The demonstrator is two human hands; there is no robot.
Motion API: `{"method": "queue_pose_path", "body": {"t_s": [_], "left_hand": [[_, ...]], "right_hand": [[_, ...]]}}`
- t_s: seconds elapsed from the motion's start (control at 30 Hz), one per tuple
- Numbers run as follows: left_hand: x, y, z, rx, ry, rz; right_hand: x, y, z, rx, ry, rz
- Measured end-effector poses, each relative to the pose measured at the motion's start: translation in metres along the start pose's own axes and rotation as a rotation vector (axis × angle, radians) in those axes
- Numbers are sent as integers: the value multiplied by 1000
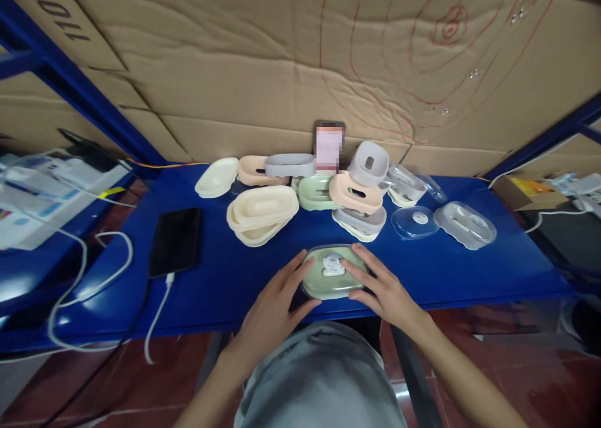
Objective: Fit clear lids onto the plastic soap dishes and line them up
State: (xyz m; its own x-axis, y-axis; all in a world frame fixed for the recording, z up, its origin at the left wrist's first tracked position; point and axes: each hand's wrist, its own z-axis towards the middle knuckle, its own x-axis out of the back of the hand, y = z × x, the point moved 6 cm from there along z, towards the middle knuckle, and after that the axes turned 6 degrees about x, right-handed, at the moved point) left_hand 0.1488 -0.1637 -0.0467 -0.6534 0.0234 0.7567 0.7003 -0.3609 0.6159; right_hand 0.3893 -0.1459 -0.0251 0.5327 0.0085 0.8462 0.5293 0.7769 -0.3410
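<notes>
A green soap box (342, 286) with a clear lid and a white label lies flat near the front edge of the blue table. My left hand (278, 295) grips its left end, fingers on the lid's far side and thumb at the near side. Around the right end is my right hand (389, 290), with one fingertip touching the label. Just beyond are stacked cream trays (265, 204), a green tray (313, 193), a peach tray (339, 193) and a grey tray (369, 218).
Left of the trays lies a black phone (174, 241) with a white cable plugged in. A second phone (328, 146) leans on the cardboard wall (244, 71). On the right are a loose clear lid (404, 228) and a lidded grey soap box (462, 223).
</notes>
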Motion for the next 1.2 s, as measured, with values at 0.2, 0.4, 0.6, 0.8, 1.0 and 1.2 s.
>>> {"method": "queue_pose_path", "body": {"t_s": [0.2, 0.4, 0.6, 0.8, 1.0, 1.2], "left_hand": [[0, -6, -3, 19, 6, -36], [2, -7, -4, 10, 33, -45], [2, -3, -2, 4, 4, 17], [2, 0, 0, -10, 30, 53], [3, 3, -1, -65, 80, 83], [1, 4, 0, -83, 92, 98]], "right_hand": [[0, -10, 1, 62, -17, -76], [-4, -7, 1, 8, -59, -60], [15, -2, -31, -54, 75, -116], [132, 84, -112, -470, 518, -584], [240, 242, -194, -925, 644, -740], [230, 296, -206, -967, 427, -407]]}}
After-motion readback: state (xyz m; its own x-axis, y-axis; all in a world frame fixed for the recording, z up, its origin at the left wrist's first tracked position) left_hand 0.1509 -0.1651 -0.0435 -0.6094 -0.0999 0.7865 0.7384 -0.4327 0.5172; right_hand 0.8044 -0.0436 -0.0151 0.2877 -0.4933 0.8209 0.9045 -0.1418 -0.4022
